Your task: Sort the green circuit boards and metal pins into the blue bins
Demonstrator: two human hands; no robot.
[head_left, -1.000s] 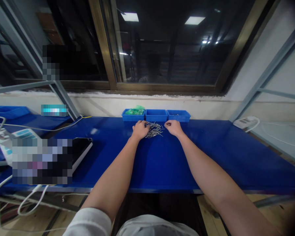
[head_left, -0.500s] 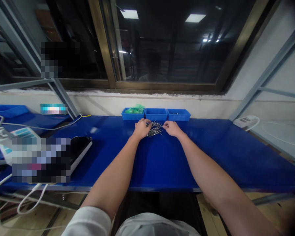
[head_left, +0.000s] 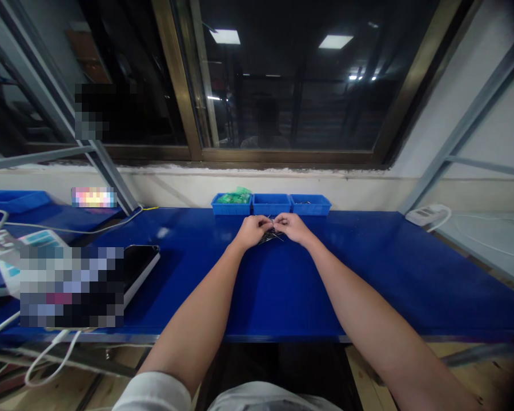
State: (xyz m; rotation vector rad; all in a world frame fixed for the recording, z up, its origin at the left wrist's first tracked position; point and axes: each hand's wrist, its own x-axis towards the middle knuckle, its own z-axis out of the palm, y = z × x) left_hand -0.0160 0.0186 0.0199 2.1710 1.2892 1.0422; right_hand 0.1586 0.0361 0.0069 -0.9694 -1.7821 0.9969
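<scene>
- Right hand (head_left: 293,226) had moved in toward the left hand (head_left: 252,230) since half a second earlier, their fingertips now meeting or nearly so above the rods (head_left: 272,236).
- On both hands the fingers were bent, tips drawn in close to the thumb; from where I stood, I couldn't tell whether either had closed on a rod.
- Loosely heaped, the rods lay on the blue table (head_left: 282,291), partly hidden by the hands.
- Just behind stood three bins (head_left: 271,210), the left one holding green packets (head_left: 236,197).
</scene>
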